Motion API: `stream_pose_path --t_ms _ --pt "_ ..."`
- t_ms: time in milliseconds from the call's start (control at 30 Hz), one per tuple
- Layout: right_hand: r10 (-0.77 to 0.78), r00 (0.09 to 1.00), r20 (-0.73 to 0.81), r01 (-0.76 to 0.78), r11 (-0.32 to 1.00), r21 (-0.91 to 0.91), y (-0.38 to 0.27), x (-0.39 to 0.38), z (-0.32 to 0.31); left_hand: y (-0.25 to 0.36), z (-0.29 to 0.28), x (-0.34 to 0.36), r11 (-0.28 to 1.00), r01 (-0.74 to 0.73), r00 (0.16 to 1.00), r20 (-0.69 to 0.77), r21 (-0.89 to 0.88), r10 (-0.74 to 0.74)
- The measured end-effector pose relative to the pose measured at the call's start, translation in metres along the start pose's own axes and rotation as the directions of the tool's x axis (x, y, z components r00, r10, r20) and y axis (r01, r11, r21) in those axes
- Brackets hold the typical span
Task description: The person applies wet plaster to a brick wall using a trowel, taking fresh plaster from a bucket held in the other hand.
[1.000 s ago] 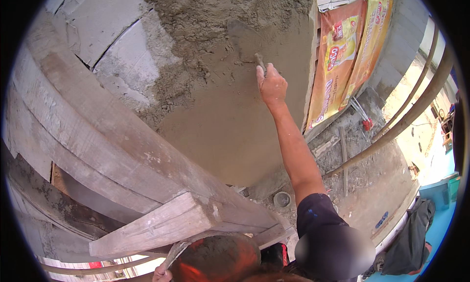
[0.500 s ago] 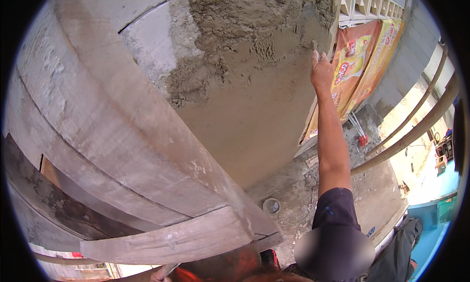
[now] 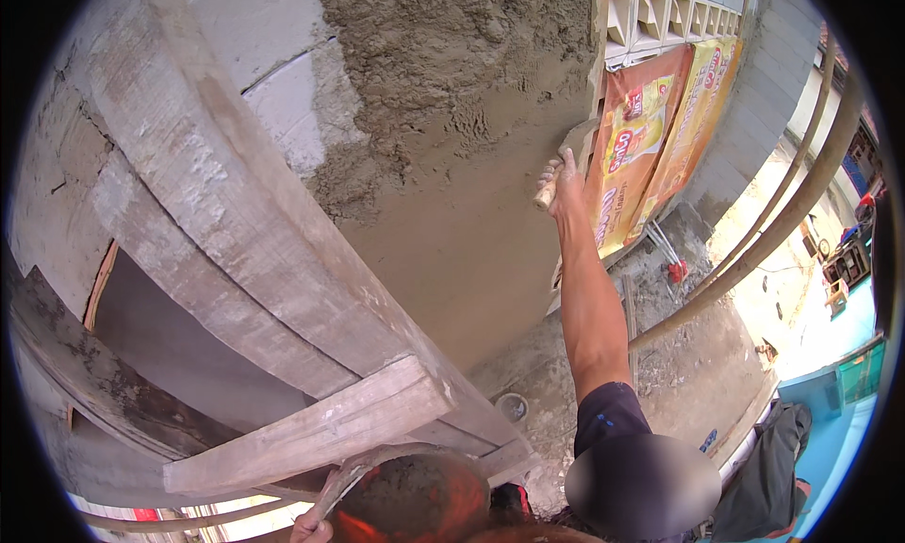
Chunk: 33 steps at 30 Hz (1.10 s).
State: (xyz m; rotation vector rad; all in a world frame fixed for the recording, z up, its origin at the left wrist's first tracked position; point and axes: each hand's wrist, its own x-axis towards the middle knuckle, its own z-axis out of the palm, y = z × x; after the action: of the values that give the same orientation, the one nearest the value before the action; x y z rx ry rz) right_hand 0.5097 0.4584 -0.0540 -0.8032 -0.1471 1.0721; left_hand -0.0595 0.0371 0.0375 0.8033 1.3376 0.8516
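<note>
My right hand [image 3: 564, 187] is closed on the wooden handle of a mortar-caked trowel [image 3: 581, 138], whose blade lies at the right edge of the wet grey plaster [image 3: 443, 241] on the wall. The plaster's upper part is rough, the lower part smoother. At the bottom, my left hand [image 3: 309, 526] grips a thin, mortar-coated tool [image 3: 339, 486], too unclear to name exactly, beside a reddish bucket [image 3: 415, 501] of mortar.
A heavy pale beam [image 3: 245, 232] and short crosspiece [image 3: 302, 425] occupy the left. An orange-yellow banner [image 3: 641, 138] hangs beside white vent blocks [image 3: 665, 20] at right, near curved poles [image 3: 773, 251]. A small pot [image 3: 512, 407] sits on the rough floor below.
My right hand has moved up and right, then down and left with the trowel, now turned with its handle pointing down-left. My left hand and its tool, lower half a second ago, show more again.
</note>
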Motion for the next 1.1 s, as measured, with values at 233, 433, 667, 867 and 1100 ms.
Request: stream_pose_path --t_ms 233,433,667,867,1100 --pt "-0.040 0.957 0.289 0.000 0.990 0.138 -0.112 -0.003 0.097 0.005 -0.003 -0.005 1.000 -0.010 1.000 0.007 0.015 0.009" --pt "-0.086 0.954 0.287 0.150 0.966 -0.210 -0.060 -0.065 0.094 0.009 -0.005 -0.001 1.000 -0.009 1.000 0.018 0.016 0.009" --pt "0.048 0.929 0.367 -0.229 0.853 0.468 -0.061 -0.012 0.035 0.014 0.004 0.005 1.000 -0.019 0.998 0.058 0.013 0.018" --pt "-0.034 0.788 0.615 -0.311 0.839 0.445 -0.148 0.007 0.116 0.013 0.001 0.006 1.000 -0.014 0.997 0.070 -0.010 0.015" --pt "-0.167 0.841 0.515 0.118 0.985 0.128 -0.223 -0.050 0.227 0.020 0.001 0.011 1.000 -0.011 0.996 0.093 0.010 0.010"
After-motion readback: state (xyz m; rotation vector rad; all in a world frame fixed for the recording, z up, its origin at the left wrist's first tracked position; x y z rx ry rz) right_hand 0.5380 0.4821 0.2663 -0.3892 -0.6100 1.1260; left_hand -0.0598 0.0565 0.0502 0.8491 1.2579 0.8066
